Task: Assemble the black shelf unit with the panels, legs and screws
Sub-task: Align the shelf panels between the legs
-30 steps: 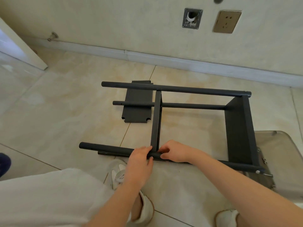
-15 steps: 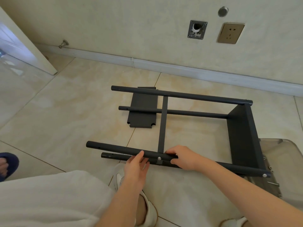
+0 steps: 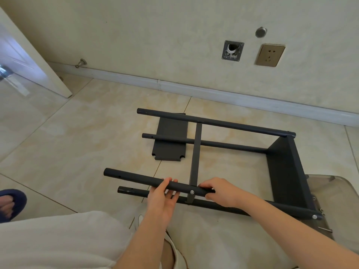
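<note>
The black shelf unit lies on its side on the tiled floor, four tube legs running left to right. Its end panel (image 3: 287, 171) stands at the right and a middle panel (image 3: 195, 152) shows edge-on. My left hand (image 3: 162, 199) holds the near upper leg (image 3: 132, 176), thumb side in front and fingers behind it. My right hand (image 3: 219, 192) grips the same leg just right of a silver screw (image 3: 192, 192). A loose black panel (image 3: 171, 140) lies flat under the far legs. Another screw (image 3: 314, 216) sits at the near lower leg's right end.
A clear plastic tray (image 3: 334, 195) with loose screws lies at the right, partly under the end panel. A foot in a blue slipper (image 3: 10, 202) is at the left edge. A white door (image 3: 33, 61) stands at the left; the wall and skirting run behind.
My left hand let go of the near upper leg, opened flat, and now holds it again with fingers behind it. My right hand kept its grip. The view tilted up.
</note>
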A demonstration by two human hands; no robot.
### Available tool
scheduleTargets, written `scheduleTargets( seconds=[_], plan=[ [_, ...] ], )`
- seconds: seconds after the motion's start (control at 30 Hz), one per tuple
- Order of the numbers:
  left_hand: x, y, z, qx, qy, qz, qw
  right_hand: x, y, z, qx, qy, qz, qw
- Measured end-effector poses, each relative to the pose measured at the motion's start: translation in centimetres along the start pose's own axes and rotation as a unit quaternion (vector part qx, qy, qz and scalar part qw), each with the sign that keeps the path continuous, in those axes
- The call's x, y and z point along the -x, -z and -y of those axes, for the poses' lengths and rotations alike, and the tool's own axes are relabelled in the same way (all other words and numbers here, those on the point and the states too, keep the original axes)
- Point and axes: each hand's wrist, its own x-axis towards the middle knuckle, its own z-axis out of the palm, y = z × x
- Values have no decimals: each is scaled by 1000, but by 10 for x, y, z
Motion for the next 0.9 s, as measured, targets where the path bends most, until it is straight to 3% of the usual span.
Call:
scheduleTargets(
  seconds=[0.37, 0.7, 0.9],
  plan=[
    [25, -6, -13, 5, 6, 1, 1000, 22, 14, 22, 22, -2, -7, 1000],
    [83, -52, -75, -87, -89, 80, 989, 51, 72, 65, 59, 37, -55, 996],
    [125, -83, -107, -193, -170, 139, 956, 72, 97, 85, 48, 50, -74, 995]
  ],
)
